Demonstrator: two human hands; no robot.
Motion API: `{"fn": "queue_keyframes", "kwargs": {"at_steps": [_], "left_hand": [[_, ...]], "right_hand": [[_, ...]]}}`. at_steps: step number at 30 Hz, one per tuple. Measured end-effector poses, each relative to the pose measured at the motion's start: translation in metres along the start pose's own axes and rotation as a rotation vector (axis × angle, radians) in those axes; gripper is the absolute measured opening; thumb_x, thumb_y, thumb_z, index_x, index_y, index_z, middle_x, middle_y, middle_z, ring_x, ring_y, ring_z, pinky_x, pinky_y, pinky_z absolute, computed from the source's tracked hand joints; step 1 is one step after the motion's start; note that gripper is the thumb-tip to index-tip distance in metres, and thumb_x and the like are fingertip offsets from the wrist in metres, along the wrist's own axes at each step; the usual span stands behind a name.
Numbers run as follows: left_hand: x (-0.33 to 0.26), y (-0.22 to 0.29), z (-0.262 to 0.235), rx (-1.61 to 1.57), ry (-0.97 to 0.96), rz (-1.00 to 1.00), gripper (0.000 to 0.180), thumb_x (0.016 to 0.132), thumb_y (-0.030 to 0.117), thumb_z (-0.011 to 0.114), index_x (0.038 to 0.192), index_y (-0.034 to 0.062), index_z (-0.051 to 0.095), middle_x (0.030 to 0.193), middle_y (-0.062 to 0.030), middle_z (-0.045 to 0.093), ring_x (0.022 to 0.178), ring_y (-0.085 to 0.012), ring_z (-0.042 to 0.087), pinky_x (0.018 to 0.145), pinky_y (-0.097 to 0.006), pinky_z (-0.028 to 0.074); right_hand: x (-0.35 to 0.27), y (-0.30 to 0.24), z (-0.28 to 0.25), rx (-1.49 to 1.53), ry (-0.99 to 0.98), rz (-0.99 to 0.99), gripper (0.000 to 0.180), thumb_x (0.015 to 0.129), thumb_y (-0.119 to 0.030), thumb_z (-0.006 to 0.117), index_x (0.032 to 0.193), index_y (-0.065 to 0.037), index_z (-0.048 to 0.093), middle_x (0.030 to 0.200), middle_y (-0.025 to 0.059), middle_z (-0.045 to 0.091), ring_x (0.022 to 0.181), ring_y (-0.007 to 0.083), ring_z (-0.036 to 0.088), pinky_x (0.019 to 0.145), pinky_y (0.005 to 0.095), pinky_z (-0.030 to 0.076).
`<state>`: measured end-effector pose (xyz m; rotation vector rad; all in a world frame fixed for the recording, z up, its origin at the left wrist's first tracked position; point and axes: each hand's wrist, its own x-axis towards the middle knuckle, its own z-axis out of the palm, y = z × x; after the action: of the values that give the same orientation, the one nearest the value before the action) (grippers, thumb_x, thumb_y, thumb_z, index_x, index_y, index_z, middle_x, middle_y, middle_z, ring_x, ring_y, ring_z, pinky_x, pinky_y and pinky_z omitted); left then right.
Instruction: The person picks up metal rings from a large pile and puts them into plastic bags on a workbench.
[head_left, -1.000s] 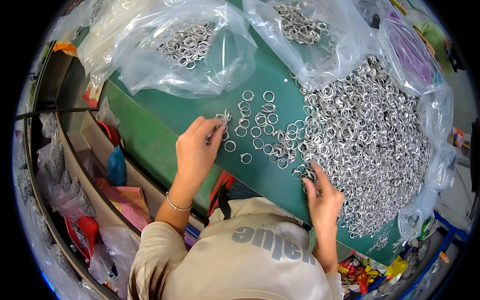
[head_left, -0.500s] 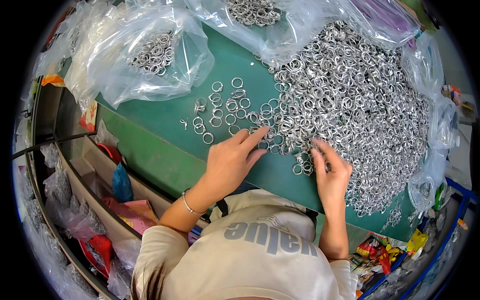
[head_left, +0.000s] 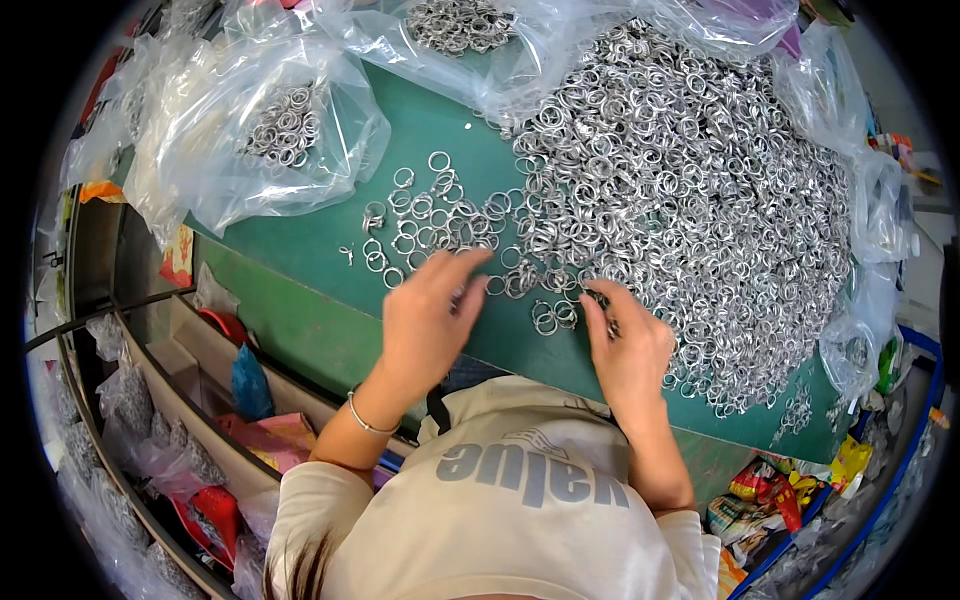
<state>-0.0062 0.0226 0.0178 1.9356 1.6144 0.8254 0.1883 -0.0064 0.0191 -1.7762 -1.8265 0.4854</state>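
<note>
A big heap of silver metal rings (head_left: 700, 200) covers the right side of the green table (head_left: 330, 260). Left of it lies a looser spread of single rings (head_left: 440, 215). My left hand (head_left: 425, 315) is at the near edge of this spread, thumb and fingers apart and slightly blurred; rings show partly beneath it. My right hand (head_left: 632, 345) is at the heap's near left edge, its thumb and forefinger close together. Some rings (head_left: 613, 325) show inside its curled fingers. Beside it, a few rings (head_left: 553, 317) lie on the table.
Clear plastic bags with rings lie at the back left (head_left: 285, 125) and back middle (head_left: 460, 25). A small metal piece (head_left: 346, 253) rests left of the loose rings. Below left stands a divided drawer (head_left: 210, 380) with bagged parts; at the lower right are colourful packets (head_left: 770, 490) and a blue frame (head_left: 880, 480).
The view has shifted, so table things appear further left. My left hand has drawn back from the heap's edge, and more rings lie bunched among the loose ones. My right hand stays by the heap.
</note>
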Motion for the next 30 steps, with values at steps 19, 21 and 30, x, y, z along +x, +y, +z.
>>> {"fn": "queue_keyframes", "kwargs": {"at_steps": [19,21,30], "left_hand": [[-0.006,-0.001,0.006,-1.642,-0.644,-0.549,0.021,0.087,0.017,0.053,0.099,-0.0003,0.053,0.073,-0.0137,0.06,0.043,-0.0132,0.049,0.037,-0.022,0.033],[-0.004,0.004,0.002,-1.778,-0.621,-0.541,0.028,0.09,0.025,0.048,0.097,-0.0014,0.052,0.079,-0.0174,0.059,0.045,-0.0149,0.05,0.036,-0.021,0.034],[-0.005,0.011,0.012,-1.332,-0.499,-0.555,0.016,0.09,0.01,0.052,0.1,0.0003,0.06,0.077,-0.0085,0.058,0.045,-0.0075,0.045,0.036,-0.019,0.029]], "right_hand": [[-0.021,0.009,-0.002,-0.007,-0.11,-0.038,0.029,0.073,-0.014,0.072,0.1,-0.008,0.063,0.056,0.007,0.055,0.046,0.0222,0.054,0.043,0.0337,0.041],[-0.021,0.012,0.005,-0.037,-0.08,-0.096,0.027,0.074,-0.014,0.071,0.098,-0.005,0.062,0.059,0.0076,0.056,0.048,0.0222,0.055,0.043,0.0327,0.041],[-0.02,0.021,-0.022,1.219,-0.362,0.6,0.022,0.091,-0.014,0.054,0.107,0.0,0.058,0.057,-0.005,0.043,0.044,0.0034,0.034,0.041,0.0198,0.026]]}}
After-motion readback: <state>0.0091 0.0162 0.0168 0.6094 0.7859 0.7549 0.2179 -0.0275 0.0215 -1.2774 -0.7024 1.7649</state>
